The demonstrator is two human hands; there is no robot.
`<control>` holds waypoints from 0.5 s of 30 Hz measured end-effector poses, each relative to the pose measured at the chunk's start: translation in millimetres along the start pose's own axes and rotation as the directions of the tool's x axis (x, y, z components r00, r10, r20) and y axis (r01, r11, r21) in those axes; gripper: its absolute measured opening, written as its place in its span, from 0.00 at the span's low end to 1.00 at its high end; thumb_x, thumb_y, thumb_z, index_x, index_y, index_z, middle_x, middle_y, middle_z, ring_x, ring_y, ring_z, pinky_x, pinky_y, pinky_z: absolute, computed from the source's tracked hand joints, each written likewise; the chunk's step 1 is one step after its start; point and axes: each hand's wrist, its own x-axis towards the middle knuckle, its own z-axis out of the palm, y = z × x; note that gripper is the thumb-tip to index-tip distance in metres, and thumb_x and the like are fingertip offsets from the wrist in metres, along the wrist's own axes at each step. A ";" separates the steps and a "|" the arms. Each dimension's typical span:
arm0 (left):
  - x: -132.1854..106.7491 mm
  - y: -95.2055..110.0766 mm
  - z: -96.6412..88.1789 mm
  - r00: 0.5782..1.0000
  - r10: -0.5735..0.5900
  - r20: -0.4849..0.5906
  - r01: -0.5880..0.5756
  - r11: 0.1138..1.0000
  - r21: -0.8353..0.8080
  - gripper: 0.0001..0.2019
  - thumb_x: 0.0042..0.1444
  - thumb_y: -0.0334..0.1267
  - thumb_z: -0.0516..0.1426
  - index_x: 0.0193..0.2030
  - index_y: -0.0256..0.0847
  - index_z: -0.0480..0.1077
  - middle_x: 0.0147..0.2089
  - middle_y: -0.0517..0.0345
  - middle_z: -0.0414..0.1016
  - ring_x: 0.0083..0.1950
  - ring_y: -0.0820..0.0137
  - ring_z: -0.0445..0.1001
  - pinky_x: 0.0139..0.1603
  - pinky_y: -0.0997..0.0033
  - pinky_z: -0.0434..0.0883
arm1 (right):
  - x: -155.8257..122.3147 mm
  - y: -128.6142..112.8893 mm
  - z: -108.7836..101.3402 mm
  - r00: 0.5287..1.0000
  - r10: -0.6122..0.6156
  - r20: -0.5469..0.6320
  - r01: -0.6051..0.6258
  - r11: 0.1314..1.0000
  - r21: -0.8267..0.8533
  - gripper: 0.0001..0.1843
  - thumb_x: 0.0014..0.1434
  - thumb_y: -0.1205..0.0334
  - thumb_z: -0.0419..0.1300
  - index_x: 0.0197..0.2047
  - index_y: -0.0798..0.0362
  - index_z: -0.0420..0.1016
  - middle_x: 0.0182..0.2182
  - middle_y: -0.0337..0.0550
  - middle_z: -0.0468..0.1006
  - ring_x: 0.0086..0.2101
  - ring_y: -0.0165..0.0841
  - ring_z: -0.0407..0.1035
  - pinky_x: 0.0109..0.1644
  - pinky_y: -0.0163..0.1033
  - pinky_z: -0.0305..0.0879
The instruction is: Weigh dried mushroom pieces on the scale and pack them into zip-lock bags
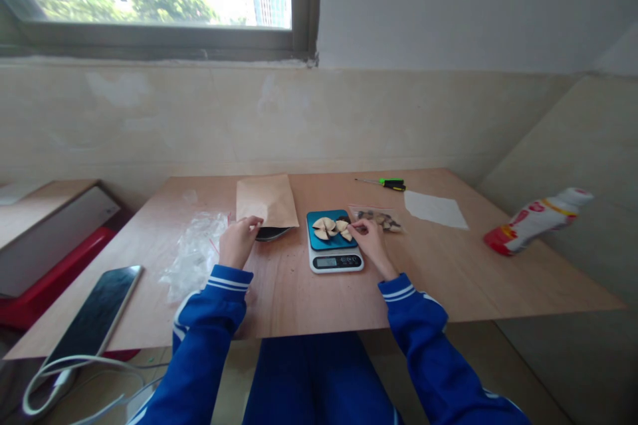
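A white kitchen scale (337, 263) with a blue top stands in front of me. Pale wedge-shaped pieces (325, 228), perhaps dried mushroom slices, lie on it with a darker bit. My right hand (367, 240) is at the right of the scale, thumb and fingers pinched on one of the pale pieces. To the left, a brown paper bag (266, 199) lies with its dark mouth facing me. My left hand (239, 242) pinches the bag's near left edge. The scale's display digits are too small to read.
Behind my right hand lies a clear bag of dark pieces (383, 219). Crumpled clear plastic bags (194, 255) and a phone (97, 312) with a cable are left. A screwdriver (391, 184), white paper (435, 210) and a tilted bottle (533, 222) are right.
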 end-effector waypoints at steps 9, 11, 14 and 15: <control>-0.1 -1.3 -1.0 1.000 -0.008 0.020 0.008 1.000 0.011 0.13 0.60 0.40 0.50 0.45 0.45 0.74 0.45 0.55 0.79 0.45 0.65 0.77 0.40 0.70 0.66 | -1.5 4.7 8.7 0.999 0.029 -0.038 -0.027 0.999 0.047 0.14 0.55 0.50 0.57 0.30 0.52 0.75 0.29 0.46 0.78 0.34 0.39 0.69 0.42 0.44 0.65; -0.7 -1.7 -0.5 1.000 -0.013 0.020 0.013 1.000 0.009 0.13 0.60 0.40 0.49 0.45 0.45 0.74 0.45 0.55 0.79 0.45 0.65 0.77 0.40 0.70 0.66 | -3.3 4.6 8.7 0.999 0.031 -0.040 -0.029 0.998 0.046 0.15 0.56 0.51 0.55 0.30 0.53 0.76 0.30 0.48 0.78 0.35 0.40 0.69 0.42 0.46 0.65; -1.6 -2.3 -0.3 1.000 -0.014 0.025 0.014 1.000 0.009 0.13 0.60 0.40 0.50 0.45 0.46 0.74 0.46 0.56 0.79 0.45 0.65 0.77 0.39 0.71 0.65 | -6.1 4.2 5.3 0.998 0.036 -0.050 -0.034 0.998 0.046 0.16 0.57 0.51 0.54 0.31 0.53 0.76 0.32 0.51 0.78 0.36 0.42 0.69 0.43 0.48 0.65; -1.8 -2.5 -0.4 1.000 -0.015 0.027 0.014 1.000 0.010 0.13 0.60 0.40 0.50 0.45 0.46 0.74 0.46 0.56 0.79 0.45 0.65 0.76 0.38 0.71 0.65 | -6.9 3.8 3.0 0.998 0.036 -0.052 -0.033 0.998 0.047 0.16 0.57 0.52 0.54 0.31 0.53 0.76 0.32 0.51 0.78 0.37 0.42 0.69 0.43 0.47 0.65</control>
